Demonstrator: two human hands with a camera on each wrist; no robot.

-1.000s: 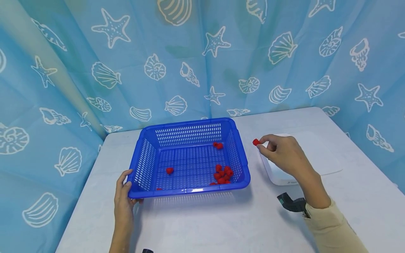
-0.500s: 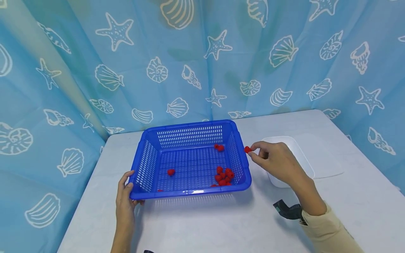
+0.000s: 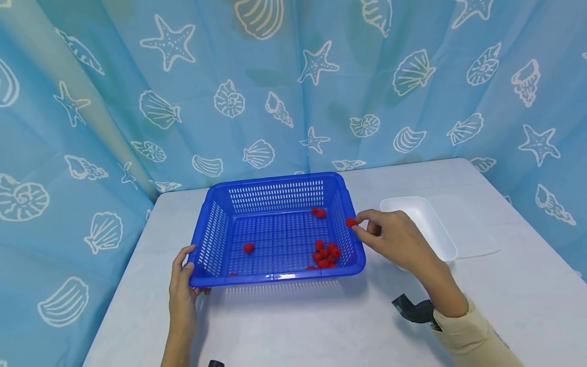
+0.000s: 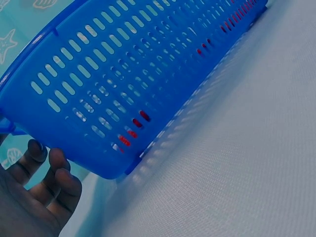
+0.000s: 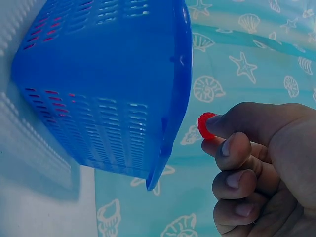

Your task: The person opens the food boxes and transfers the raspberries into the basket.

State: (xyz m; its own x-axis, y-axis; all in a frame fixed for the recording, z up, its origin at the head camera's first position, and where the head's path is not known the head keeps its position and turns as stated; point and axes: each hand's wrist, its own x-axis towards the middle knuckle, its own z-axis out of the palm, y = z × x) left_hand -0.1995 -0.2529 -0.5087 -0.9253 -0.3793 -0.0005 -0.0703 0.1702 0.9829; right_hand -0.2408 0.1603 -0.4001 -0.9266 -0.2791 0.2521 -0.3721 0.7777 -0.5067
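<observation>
My right hand (image 3: 396, 237) pinches a red raspberry (image 3: 351, 223) between thumb and forefinger, right at the right rim of a blue plastic basket (image 3: 275, 279). In the right wrist view the raspberry (image 5: 206, 126) shows at the fingertips, beside the basket wall (image 5: 118, 59). My left hand (image 3: 182, 290) grips the basket's left front corner, thumb over the rim and the other fingers curled beneath. Several raspberries (image 3: 323, 255) lie clustered in the basket's front right corner. Two more (image 3: 319, 212) sit near its back right, and one (image 3: 249, 247) lies at the left.
A white tray (image 3: 447, 239) stands on the white-covered table (image 3: 293, 326) to the right, partly hidden behind my right hand. Beside it lies a translucent flat lid (image 3: 472, 229). A blue seashell-patterned curtain (image 3: 293, 76) hangs behind and to both sides of the table.
My right hand has carried the raspberry leftward and slightly down, from over the white tray's edge to the basket's right rim. The left hand keeps its grip on the basket corner.
</observation>
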